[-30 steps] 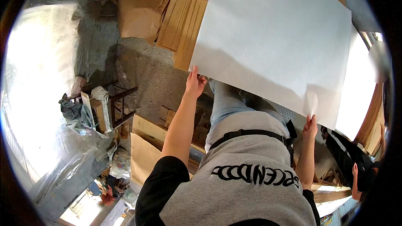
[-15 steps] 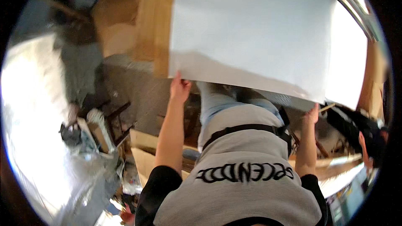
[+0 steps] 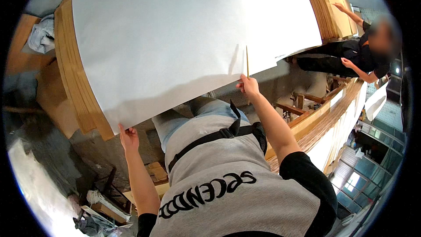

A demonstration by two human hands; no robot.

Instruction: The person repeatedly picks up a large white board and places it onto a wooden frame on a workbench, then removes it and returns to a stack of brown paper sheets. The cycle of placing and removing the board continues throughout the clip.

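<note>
The large white sheet (image 3: 175, 39) lies over the plywood stack (image 3: 72, 101). The left hand (image 3: 128, 137) and right hand (image 3: 248, 85) pinch its near edge. It seems light, floppy, easily creased.

A large white sheet (image 3: 166, 44) lay over stacked wooden boards (image 3: 74, 87). The left hand (image 3: 128, 137) gripped its near edge; the right hand (image 3: 248, 85) held what appeared to be a thin stick (image 3: 247, 63).

The white sheet (image 3: 162, 48) has swung left over the wood stack (image 3: 74, 87); another person (image 3: 368, 52) has come into view.
</note>
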